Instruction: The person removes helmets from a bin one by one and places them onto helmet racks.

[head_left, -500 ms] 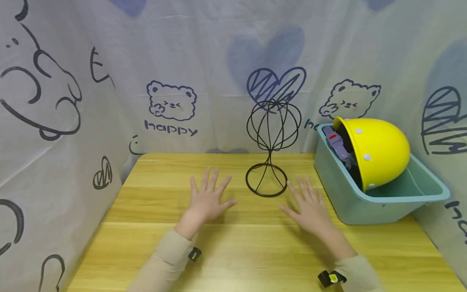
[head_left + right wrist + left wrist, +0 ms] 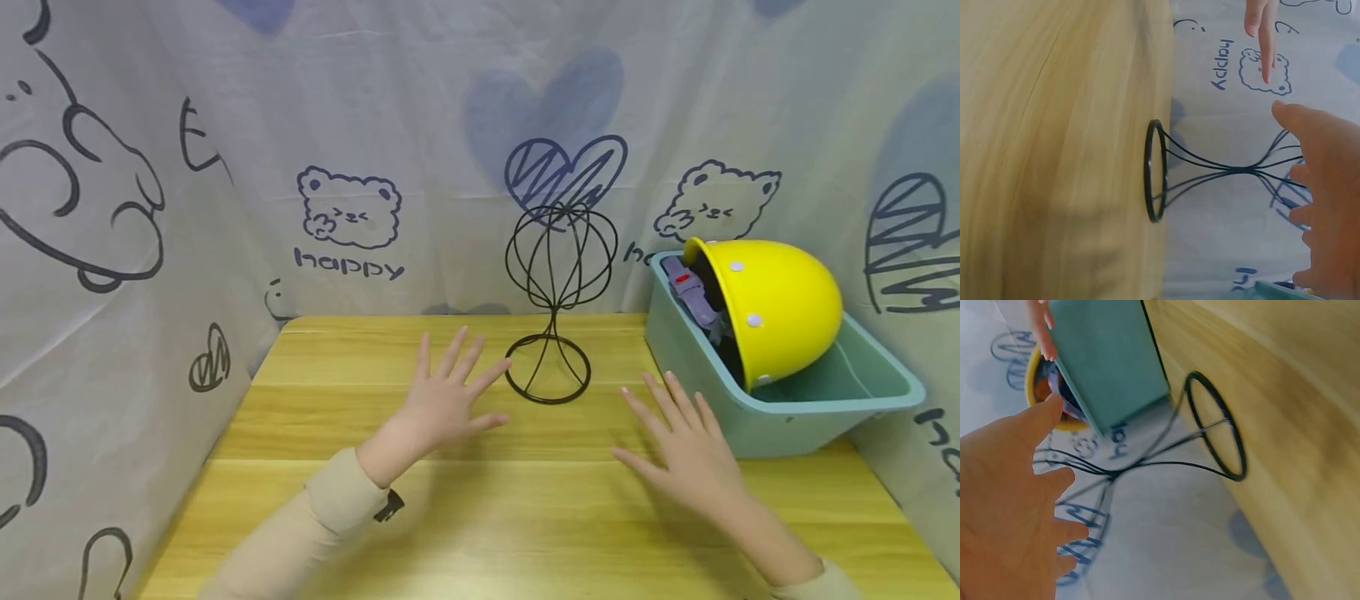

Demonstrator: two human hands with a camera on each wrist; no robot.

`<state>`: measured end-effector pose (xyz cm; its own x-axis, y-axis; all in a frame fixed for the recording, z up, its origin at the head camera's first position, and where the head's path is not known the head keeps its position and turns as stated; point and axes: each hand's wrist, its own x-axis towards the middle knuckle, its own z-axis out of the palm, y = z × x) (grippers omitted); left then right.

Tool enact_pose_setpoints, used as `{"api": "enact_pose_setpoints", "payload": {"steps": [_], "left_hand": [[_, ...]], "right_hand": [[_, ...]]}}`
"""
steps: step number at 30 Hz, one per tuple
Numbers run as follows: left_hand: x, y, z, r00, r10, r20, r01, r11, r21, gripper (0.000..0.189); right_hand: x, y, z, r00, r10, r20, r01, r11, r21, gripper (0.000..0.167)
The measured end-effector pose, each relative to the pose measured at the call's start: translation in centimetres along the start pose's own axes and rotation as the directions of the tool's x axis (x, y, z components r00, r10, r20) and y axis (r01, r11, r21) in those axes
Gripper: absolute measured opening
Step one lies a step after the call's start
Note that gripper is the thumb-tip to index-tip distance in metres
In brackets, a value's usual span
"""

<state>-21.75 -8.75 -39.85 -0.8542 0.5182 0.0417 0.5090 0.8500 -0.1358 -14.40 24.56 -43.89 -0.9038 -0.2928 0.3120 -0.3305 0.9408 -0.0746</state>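
My left hand (image 2: 446, 404) hovers over the table with its fingers spread, holding nothing. Its fingertips come close to the round base of a black wire stand (image 2: 551, 403) in the head view. To the right, my right hand (image 2: 693, 454) is also spread above the wood, in front of a pale teal bin (image 2: 810, 408). A yellow helmet (image 2: 787, 312) lies tipped on its side in that bin, a purple strap with a red buckle button (image 2: 693, 292) showing at its opening. In the right wrist view the stand (image 2: 1241, 169) appears beyond the fingers.
The wooden table (image 2: 480, 533) meets a white cloth backdrop (image 2: 450, 100) printed with hearts and bears at the back and sides. The bin stands at the table's right side, near the backdrop.
Both hands have shifted right: the left toward the wire stand's base, the right away from it and closer to the bin. The stand, bin and helmet have stayed in place.
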Motion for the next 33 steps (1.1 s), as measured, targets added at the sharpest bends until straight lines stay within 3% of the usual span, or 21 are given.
{"api": "enact_pose_setpoints", "payload": {"steps": [7,16,24,30,33], "left_hand": [[0.6,1.4,-2.9,0.992,0.109,-0.058,-0.102,0.988,0.119,0.079],[2.3,3.5,-6.0,0.966,0.242,-0.09,-0.221,0.955,0.196,0.08],[4.8,5.1,-7.7,0.916,0.368,-0.162,-0.295,0.889,0.351,0.078],[7.1,6.3,-9.1,0.851,0.462,-0.248,-0.335,0.843,0.421,0.077],[8.3,6.8,-9.8,0.823,0.497,-0.274,-0.364,0.833,0.417,0.074]], "right_hand": [[-1.6,1.2,-2.9,0.992,-0.053,-0.113,0.047,0.998,-0.049,0.082],[-3.0,4.1,-5.8,0.97,-0.064,-0.234,0.043,0.995,-0.094,0.075],[-3.8,6.4,-7.9,0.943,-0.044,-0.33,0.003,0.992,-0.123,0.084],[-4.3,8.0,-8.7,0.941,0.032,-0.337,-0.08,0.988,-0.131,0.087],[-4.2,8.8,-9.0,0.932,0.027,-0.362,-0.092,0.982,-0.164,0.09]]}}
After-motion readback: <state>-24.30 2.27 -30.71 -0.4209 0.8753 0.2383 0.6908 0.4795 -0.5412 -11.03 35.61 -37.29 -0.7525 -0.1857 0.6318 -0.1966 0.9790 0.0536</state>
